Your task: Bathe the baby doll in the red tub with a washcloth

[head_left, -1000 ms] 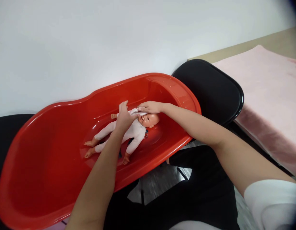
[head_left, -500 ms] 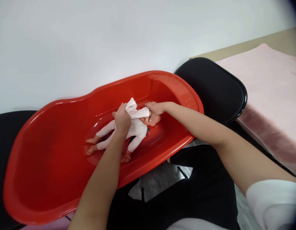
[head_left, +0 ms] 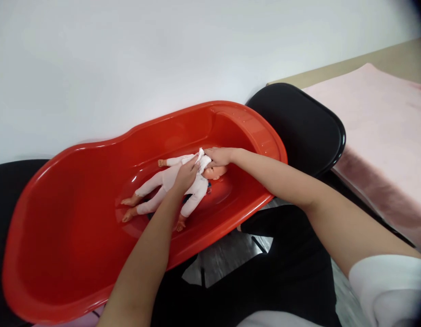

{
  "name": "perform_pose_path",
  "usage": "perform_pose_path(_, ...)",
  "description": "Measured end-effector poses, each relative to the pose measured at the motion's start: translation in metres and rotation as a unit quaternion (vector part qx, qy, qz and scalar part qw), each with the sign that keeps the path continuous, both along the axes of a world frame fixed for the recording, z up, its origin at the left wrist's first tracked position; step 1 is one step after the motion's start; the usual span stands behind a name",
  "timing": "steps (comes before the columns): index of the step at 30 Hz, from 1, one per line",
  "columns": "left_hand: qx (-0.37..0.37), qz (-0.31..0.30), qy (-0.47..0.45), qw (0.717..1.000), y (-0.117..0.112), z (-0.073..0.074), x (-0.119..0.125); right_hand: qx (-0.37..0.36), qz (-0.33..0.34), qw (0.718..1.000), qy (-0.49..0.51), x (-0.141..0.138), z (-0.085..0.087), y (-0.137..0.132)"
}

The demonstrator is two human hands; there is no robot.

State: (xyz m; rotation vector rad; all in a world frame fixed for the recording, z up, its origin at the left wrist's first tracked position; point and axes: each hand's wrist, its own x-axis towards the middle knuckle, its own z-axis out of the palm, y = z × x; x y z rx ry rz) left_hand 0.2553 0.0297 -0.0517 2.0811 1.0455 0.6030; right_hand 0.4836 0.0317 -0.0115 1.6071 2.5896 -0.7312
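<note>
A baby doll (head_left: 171, 178) with a white cloth body lies on its back in a red baby bathtub (head_left: 60, 218), its head toward the right end. My left hand (head_left: 187, 175) is closed on a small white cloth (head_left: 203, 160) over the doll's upper chest and chin. At the doll's head, my right hand (head_left: 218, 156) has its fingers closed on the other side of the cloth. Part of the doll's face is hidden by the cloth and my fingers. A small dark blue object (head_left: 209, 185) shows beneath the doll's shoulder.
The tub rests between a black chair (head_left: 299, 127) at the right and another black chair (head_left: 12, 190) at the left. A white wall (head_left: 111, 68) stands behind. To the right lies a pink blanket (head_left: 373, 118) on a surface.
My left hand has moved right and lowered the cloth from above the doll's chest toward its chin. My right hand has shifted slightly from the face onto the cloth.
</note>
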Motion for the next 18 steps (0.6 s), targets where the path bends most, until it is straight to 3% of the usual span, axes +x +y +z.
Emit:
perform_pose_path(6, 0.015, -0.044, -0.045, 0.998, -0.007, 0.009, 0.004, -0.017, 0.013, 1.000, -0.009, 0.003, -0.002, 0.007)
perform_pose_path(10, 0.015, -0.026, -0.054, 0.998, -0.010, 0.015, 0.005, -0.052, -0.063, 0.996, -0.022, 0.005, 0.005, 0.008)
perform_pose_path(18, 0.015, -0.055, -0.021, 0.998, -0.010, 0.006, 0.012, -0.049, -0.099, 0.990, 0.088, 0.002, 0.013, 0.006)
